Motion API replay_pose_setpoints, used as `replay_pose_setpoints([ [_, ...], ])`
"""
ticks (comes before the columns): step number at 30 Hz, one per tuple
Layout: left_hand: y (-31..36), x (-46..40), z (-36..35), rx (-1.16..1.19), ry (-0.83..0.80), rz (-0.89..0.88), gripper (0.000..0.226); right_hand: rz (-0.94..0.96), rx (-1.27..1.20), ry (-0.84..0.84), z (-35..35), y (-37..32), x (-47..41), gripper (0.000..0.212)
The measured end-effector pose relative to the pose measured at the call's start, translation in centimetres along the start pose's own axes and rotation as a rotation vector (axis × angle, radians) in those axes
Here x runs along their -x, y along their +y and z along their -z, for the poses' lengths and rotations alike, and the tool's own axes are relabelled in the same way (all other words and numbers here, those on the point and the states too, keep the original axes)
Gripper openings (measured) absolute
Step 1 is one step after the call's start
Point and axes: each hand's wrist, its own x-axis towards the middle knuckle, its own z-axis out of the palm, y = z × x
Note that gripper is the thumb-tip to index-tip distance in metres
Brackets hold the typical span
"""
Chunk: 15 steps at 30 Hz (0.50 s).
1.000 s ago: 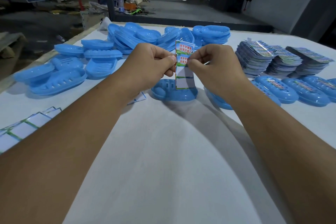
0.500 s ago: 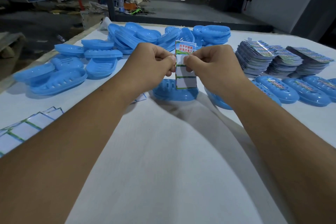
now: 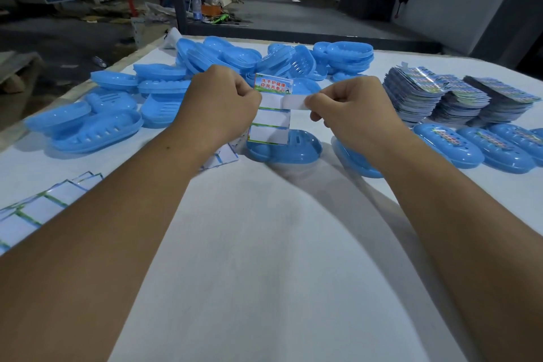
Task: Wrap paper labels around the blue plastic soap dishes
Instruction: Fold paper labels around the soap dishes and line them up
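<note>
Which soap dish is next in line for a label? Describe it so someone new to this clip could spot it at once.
Start at the white table and find the two hands holding a label strip at its middle. Directly under that strip lies one blue soap dish. Unlike the bare dishes piled behind and to the left, it lies alone, and unlike the row at right it has no label.

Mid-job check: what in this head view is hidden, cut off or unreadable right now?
- Left hand fingertips: curled behind the label sheet.
- Peeled strip: its end is buried in the right hand.
- Soap dish under the right wrist: mostly covered.
- Loose labels: cut by the left edge.
- Stacked labels: print too small.
</note>
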Motion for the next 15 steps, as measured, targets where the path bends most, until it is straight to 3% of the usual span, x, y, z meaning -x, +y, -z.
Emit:
replay_pose_setpoints([
  [15,-2.2,-1.4,0.8,-0.570,-0.152,0.163,0.033,-0.044,-0.012,0.005,-0.1,0.1,0.0,0.031],
])
